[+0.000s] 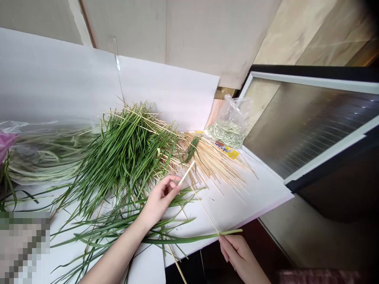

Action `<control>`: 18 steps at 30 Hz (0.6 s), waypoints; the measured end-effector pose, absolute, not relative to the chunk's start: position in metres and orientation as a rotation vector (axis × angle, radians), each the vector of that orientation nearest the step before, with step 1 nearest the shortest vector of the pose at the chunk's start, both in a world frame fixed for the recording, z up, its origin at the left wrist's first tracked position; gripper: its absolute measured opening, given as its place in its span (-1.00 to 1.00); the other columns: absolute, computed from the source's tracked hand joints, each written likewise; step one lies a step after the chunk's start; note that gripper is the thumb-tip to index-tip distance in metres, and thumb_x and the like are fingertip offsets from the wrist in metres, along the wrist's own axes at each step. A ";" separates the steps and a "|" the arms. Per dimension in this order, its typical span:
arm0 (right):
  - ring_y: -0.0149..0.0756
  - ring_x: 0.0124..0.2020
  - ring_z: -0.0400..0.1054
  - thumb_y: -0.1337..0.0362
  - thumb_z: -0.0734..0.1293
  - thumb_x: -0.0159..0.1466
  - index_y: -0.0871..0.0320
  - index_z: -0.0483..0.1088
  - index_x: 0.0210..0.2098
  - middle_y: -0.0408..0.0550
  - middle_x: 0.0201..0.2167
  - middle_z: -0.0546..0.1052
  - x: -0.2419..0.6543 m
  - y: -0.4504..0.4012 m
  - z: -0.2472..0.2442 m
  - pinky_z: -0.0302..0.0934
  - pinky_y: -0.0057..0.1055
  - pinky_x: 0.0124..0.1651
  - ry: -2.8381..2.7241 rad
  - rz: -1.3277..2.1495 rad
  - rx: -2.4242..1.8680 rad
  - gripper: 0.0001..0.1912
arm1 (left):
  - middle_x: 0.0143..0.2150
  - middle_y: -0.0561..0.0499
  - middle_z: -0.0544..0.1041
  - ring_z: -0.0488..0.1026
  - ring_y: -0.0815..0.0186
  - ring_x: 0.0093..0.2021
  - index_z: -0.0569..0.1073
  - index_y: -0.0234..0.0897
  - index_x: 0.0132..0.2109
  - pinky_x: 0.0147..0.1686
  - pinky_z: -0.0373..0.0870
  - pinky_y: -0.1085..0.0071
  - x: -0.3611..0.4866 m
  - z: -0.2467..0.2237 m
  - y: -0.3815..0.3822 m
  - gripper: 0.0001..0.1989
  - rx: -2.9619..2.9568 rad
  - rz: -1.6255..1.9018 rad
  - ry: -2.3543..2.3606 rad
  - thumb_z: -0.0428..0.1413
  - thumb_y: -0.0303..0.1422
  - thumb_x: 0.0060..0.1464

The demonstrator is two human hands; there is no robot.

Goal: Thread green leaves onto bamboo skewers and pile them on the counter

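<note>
One long green blade (189,239) is crossing the near edge of the white counter (260,193). The right hand (235,252) is pinching it near its pale end, where the lower tip of one thin skewer (206,210) is meeting it; the view is not showing whether the tip is piercing it. Clock positions are being taken from this hand: the blade's longer part is running to 9 o'clock, its pale end to 3, and the skewer is slanting to 11. At 10 o'clock, the left hand (162,197) is pinching one pale stalk (187,172) between thumb and forefinger.

The right hand is sitting over the counter's near edge, which is rising to 2 o'clock. The widest open room is lying at 1 o'clock, between the skewer bundle (219,157) and that edge. Loose blades (103,232) are crowding beneath the left forearm. One thicker stick (178,268) is projecting past the edge near 8:30.

Farther out, one green heap (127,146) is standing at 10 o'clock. Two clear bags are showing: one with pale strips (226,132) at 12, one with long stalks (44,157) between 9 and 10. Two white boards (166,90) are backing the counter; one glass panel (308,118) is standing at 1. Heap and bundle are overlapping too densely for counting.
</note>
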State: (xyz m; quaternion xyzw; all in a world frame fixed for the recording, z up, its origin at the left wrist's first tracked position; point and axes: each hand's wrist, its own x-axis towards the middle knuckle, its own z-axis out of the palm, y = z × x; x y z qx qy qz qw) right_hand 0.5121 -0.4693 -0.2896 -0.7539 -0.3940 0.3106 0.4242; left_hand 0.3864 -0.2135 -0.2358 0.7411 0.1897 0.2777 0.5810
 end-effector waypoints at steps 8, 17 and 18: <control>-0.32 -0.52 0.10 -0.16 0.17 0.39 0.11 0.10 -0.63 -0.18 -0.63 0.20 0.508 -0.468 -0.282 0.04 -0.40 -0.42 -1.001 0.702 -1.877 -0.39 | -0.34 0.04 0.45 0.33 0.33 -0.31 0.48 -0.30 -0.24 -0.28 0.21 0.42 0.388 -0.236 -0.212 -0.72 1.607 0.642 0.496 0.17 -0.13 0.13; -0.22 -0.37 0.18 -0.01 0.15 0.42 0.11 0.07 -0.57 -0.13 -0.52 0.27 0.506 -0.474 -0.290 0.08 -0.37 -0.28 -1.020 0.771 -1.928 -0.50 | -0.45 0.08 0.44 0.33 0.34 -0.37 0.53 -0.30 -0.17 -0.24 0.23 0.42 0.389 -0.233 -0.213 -0.69 1.535 0.593 0.489 0.21 -0.13 0.10; -0.22 -0.36 0.17 -0.01 0.15 0.42 0.11 0.07 -0.55 -0.13 -0.49 0.27 0.506 -0.474 -0.290 0.08 -0.37 -0.27 -1.011 0.774 -1.937 -0.51 | -0.46 0.08 0.44 0.33 0.35 -0.38 0.53 -0.30 -0.19 -0.24 0.23 0.42 0.389 -0.233 -0.213 -0.69 1.540 0.584 0.487 0.21 -0.13 0.11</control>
